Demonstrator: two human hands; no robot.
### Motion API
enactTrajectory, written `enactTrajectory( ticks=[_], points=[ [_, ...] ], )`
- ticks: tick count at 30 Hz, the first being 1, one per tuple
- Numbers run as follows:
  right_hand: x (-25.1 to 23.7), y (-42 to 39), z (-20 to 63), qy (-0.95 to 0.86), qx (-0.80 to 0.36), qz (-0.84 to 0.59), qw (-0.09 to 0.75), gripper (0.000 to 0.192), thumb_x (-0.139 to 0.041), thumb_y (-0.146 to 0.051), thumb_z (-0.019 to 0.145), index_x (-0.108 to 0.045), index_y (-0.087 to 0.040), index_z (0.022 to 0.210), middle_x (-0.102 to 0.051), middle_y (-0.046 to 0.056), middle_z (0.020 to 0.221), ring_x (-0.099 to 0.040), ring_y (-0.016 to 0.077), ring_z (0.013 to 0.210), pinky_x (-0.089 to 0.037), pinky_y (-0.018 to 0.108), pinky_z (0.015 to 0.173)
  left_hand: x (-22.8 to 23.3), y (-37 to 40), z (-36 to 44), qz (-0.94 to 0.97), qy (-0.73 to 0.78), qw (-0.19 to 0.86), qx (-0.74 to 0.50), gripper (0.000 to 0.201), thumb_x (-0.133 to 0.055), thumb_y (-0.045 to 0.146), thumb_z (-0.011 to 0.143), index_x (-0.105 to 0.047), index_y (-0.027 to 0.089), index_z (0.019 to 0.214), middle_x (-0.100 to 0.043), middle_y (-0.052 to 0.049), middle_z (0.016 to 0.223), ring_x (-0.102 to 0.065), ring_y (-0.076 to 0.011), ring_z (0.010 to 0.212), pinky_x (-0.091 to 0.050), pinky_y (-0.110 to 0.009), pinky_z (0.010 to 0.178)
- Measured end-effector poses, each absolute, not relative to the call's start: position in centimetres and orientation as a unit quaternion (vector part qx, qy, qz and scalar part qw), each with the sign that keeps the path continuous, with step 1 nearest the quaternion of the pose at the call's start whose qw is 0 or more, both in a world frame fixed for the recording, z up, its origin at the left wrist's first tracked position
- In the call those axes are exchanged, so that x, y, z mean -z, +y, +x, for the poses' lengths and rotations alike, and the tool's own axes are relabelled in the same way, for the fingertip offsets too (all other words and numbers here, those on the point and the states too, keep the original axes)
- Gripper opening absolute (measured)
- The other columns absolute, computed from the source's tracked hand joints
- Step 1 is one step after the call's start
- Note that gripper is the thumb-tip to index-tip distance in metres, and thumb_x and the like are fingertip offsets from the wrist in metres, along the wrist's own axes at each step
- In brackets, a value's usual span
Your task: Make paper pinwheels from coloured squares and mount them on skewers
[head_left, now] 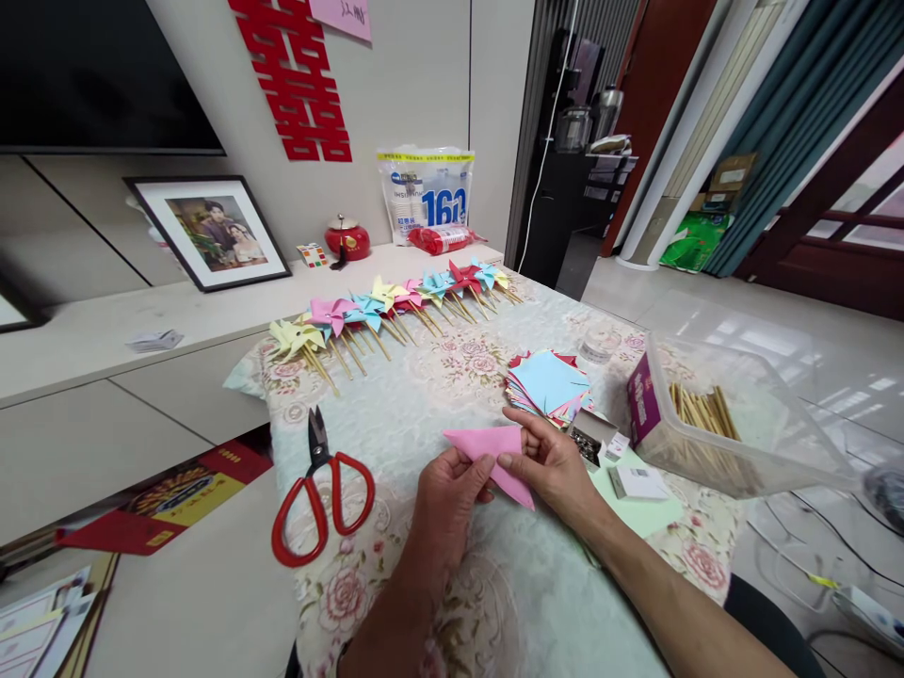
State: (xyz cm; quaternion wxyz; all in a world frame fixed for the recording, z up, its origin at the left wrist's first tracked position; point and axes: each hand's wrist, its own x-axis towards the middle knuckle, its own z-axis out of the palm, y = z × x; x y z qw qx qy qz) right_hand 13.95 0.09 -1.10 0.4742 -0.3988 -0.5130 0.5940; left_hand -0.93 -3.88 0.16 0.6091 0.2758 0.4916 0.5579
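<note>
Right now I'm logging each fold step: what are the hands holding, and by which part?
Both hands hold a folded pink paper triangle: left hand at its lower-left edge, right hand at its right side.

Bare bench (424, 414) lies open between the scissors (321, 499) on the left and the paper stack (551, 384) on the right. Pinwheels (395, 306) line the far edge; a plastic box (727, 424) blocks the right side.
</note>
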Motion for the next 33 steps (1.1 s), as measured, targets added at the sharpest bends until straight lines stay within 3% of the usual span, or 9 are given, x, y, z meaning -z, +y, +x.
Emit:
enactTrajectory(
  ticks=[7,13,20,29,33],
  points=[
    [-0.1,-0.2,14.0,-0.488,-0.637,-0.395,0.447,0.057,-0.09,-0.035,0.063,-0.066,-0.02,0.113,-0.072,0.001,0.085,-0.066,0.0163,0.074,-0.052,0.03,0.069,-0.1,-4.0,-1.0,0.308,0.501,0.606,-0.535,0.032,-0.084,0.038,0.064,-0.075,0.011,0.078,-0.066,-0.002,0.059,-0.051,-0.0092,0.051,-0.04,-0.019,0.048],
    [-0.1,-0.1,14.1,-0.499,-0.61,-0.416,0.453,0.05,-0.088,-0.036,0.066,-0.069,-0.02,0.109,-0.06,-0.005,0.067,-0.055,0.0121,0.057,-0.041,0.025,0.054,-0.8,-4.2,-0.9,0.346,0.522,0.596,-0.502,0.03,-0.082,0.037,0.064,-0.074,0.013,0.08,-0.068,-0.003,0.063,-0.058,-0.0136,0.056,-0.043,-0.022,0.05],
    [-0.3,-0.2,14.2,-0.514,-0.59,-0.434,0.447,0.051,-0.086,-0.038,0.068,-0.069,-0.018,0.112,-0.059,-0.004,0.068,-0.053,0.012,0.058,-0.039,0.025,0.055,-1.3,-4.1,-1.1,0.343,0.527,0.574,-0.525,0.025,-0.075,0.04,0.068,-0.07,0.015,0.068,-0.065,-0.002,0.055,-0.052,-0.0113,0.048,-0.042,-0.022,0.048],
    [0.0,-0.2,14.2,-0.517,-0.581,-0.434,0.455,0.051,-0.086,-0.039,0.068,-0.069,-0.018,0.112,-0.058,-0.004,0.066,-0.053,0.0124,0.058,-0.039,0.025,0.055,-0.8,-4.1,-1.2,0.342,0.534,0.569,-0.523,0.023,-0.073,0.037,0.069,-0.071,0.014,0.072,-0.065,-0.002,0.055,-0.055,-0.0123,0.048,-0.043,-0.022,0.048],
    [0.0,-0.1,14.2,-0.515,-0.573,-0.437,0.464,0.051,-0.087,-0.038,0.067,-0.069,-0.019,0.111,-0.058,-0.004,0.066,-0.053,0.0125,0.057,-0.039,0.026,0.055,-0.7,-4.0,-1.1,0.319,0.525,0.592,-0.521,0.026,-0.079,0.031,0.061,-0.069,0.015,0.079,-0.069,-0.002,0.061,-0.061,-0.0151,0.055,-0.045,-0.022,0.048]
  ],
)
